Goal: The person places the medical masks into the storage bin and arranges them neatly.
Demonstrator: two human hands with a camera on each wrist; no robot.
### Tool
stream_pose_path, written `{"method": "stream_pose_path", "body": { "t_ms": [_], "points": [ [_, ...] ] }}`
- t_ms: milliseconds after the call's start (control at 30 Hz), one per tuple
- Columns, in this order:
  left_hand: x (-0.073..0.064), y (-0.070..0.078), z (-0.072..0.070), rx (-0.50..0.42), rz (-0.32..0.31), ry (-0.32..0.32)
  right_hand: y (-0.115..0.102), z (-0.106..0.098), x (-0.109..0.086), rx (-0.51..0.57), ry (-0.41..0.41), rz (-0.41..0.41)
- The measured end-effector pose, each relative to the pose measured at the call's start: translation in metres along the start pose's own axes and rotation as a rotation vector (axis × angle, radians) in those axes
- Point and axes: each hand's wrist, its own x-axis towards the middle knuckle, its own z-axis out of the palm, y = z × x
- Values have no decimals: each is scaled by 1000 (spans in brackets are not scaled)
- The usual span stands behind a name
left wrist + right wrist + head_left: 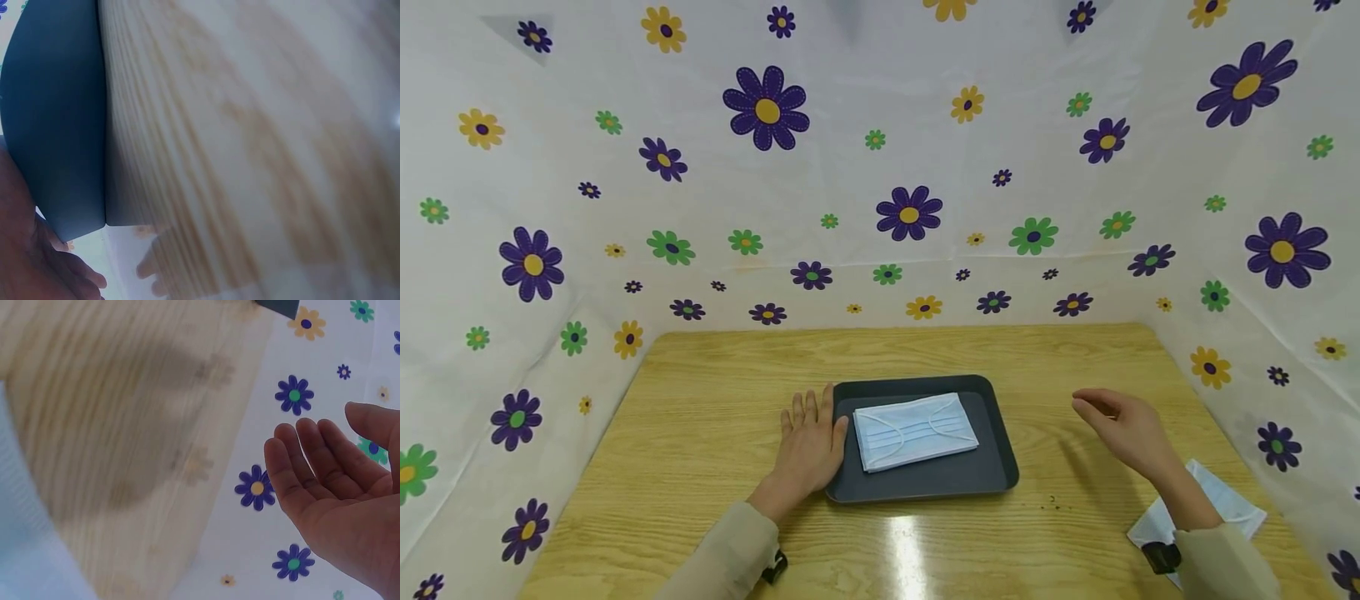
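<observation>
A dark grey tray [917,490] lies on the table. In it is a flat, slightly slanted stack of pale blue pleated face masks [914,432] with white ear loops. Against the tray's left side rests my left hand [805,450], fingers straight and pointing away from me. The left wrist view shows the tray's outer wall [56,119] beside that hand [28,244]. My right hand [1127,429] is in the air right of the tray, its fingers loosely bent with nothing in them. Under my right forearm lies another blue face mask [1228,502], partly covered by the arm.
The wooden table [715,375] is enclosed at the back and sides by a white cloth [850,167] printed with flowers. Small dark specks [1052,502] mark the table right of the tray's near corner. Light glares on the tabletop in front of the tray.
</observation>
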Motion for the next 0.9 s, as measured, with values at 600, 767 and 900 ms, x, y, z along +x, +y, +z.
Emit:
{"method": "stream_pose_path", "body": {
  "t_ms": [600, 767, 900],
  "points": [
    [-1, 1, -2, 0, 5, 4, 62, -40, -50, -5, -9, 245],
    [-1, 2, -2, -3, 5, 4, 66, -42, -56, 26, 6, 281],
    [-1, 2, -2, -2, 4, 7, 68, -44, -59, 23, 1, 319]
  ]
}}
